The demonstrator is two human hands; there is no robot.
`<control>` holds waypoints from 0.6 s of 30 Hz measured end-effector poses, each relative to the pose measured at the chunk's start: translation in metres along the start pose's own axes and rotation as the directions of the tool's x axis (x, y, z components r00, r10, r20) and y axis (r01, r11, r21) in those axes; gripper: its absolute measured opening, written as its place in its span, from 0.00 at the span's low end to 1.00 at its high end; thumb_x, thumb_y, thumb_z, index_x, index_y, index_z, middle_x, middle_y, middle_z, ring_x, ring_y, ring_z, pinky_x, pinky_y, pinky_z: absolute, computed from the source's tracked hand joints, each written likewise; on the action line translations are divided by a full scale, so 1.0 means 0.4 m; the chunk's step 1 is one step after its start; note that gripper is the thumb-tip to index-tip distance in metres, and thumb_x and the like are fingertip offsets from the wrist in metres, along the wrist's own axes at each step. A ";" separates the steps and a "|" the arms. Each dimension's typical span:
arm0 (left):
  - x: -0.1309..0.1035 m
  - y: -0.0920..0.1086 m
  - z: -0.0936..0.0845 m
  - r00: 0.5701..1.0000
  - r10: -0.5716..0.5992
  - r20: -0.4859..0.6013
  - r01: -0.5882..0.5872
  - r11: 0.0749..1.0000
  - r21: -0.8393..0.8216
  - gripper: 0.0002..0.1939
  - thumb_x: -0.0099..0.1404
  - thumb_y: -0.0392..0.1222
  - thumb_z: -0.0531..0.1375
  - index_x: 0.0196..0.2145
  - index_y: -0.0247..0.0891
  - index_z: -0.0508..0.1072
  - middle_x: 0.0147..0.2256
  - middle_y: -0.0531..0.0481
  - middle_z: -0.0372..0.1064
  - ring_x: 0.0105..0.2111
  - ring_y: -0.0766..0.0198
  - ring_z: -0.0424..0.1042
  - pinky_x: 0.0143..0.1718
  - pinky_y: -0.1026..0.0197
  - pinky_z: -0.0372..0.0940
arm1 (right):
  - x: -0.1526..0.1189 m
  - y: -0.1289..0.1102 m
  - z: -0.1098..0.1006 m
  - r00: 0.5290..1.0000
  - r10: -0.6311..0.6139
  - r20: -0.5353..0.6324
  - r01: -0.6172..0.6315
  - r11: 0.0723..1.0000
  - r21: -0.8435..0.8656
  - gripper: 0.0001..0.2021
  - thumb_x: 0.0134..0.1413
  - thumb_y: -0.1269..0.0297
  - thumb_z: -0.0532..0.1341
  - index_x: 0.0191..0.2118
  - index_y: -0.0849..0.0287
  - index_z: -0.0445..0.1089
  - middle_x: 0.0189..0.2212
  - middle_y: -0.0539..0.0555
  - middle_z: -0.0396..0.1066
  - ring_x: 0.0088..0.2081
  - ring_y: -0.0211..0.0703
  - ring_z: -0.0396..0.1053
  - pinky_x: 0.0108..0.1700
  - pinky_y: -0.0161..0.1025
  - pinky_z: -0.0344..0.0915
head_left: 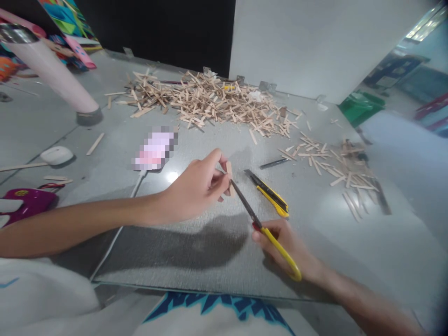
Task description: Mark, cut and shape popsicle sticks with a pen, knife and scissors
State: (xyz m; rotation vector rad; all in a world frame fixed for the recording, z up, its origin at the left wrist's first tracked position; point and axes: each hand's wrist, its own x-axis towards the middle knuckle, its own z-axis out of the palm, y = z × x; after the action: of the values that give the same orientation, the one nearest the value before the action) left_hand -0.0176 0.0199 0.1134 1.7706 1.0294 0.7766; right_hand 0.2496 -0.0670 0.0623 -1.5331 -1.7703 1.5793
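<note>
My left hand (199, 186) pinches a small flat wooden stick (229, 171) upright between thumb and fingers, over the middle of the grey table (196, 275). Yellow-handled scissors (280, 249) are in my right hand (289, 247), lower right of the stick. Their dark blades point up and left, and the tips meet the stick beside my left fingertips. Whether the blades are parted is too small to tell. A yellow and black utility knife (269, 193) lies just beyond my right hand. Behind it is a thin dark blade-like piece (274, 163).
A large heap of wooden sticks (210, 102) lies along the back, with more scattered sticks (322, 156) at the right. Left are a phone (155, 148) with a white cable (114, 242), a pink tumbler (56, 70), a white mouse-like object (57, 155) and a purple device (31, 203).
</note>
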 end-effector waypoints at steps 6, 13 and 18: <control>0.062 -0.042 -0.056 0.993 0.118 -0.002 -0.102 0.871 0.481 0.05 0.79 0.45 0.54 0.43 0.43 0.64 0.32 0.49 0.81 0.29 0.59 0.80 0.34 0.57 0.68 | 0.020 -0.024 -0.081 0.954 -0.151 -0.258 -0.054 0.761 -0.647 0.16 0.65 0.46 0.67 0.40 0.56 0.74 0.37 0.60 0.78 0.38 0.56 0.76 0.42 0.47 0.69; 0.117 -0.090 -0.092 0.980 0.075 0.185 -0.181 0.722 0.667 0.19 0.79 0.51 0.54 0.33 0.40 0.73 0.34 0.43 0.78 0.40 0.50 0.80 0.52 0.47 0.69 | 0.020 -0.006 -0.214 0.969 -0.249 -0.004 0.141 0.565 -0.813 0.16 0.55 0.62 0.72 0.50 0.56 0.81 0.53 0.63 0.81 0.55 0.63 0.79 0.56 0.51 0.75; 0.166 -0.052 -0.079 0.977 0.171 0.124 -0.195 0.954 0.227 0.27 0.74 0.61 0.63 0.63 0.44 0.70 0.65 0.36 0.74 0.65 0.44 0.74 0.66 0.43 0.67 | 0.028 -0.105 -0.247 0.927 -0.283 -0.245 -0.072 0.508 -0.859 0.16 0.71 0.51 0.63 0.37 0.55 0.82 0.27 0.58 0.78 0.31 0.53 0.78 0.36 0.44 0.70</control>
State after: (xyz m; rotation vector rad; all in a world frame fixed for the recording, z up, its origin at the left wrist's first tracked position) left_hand -0.0204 0.0963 0.1109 2.1139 0.9285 0.6872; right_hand 0.3026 0.0007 0.1273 -1.8470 -2.4946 0.1794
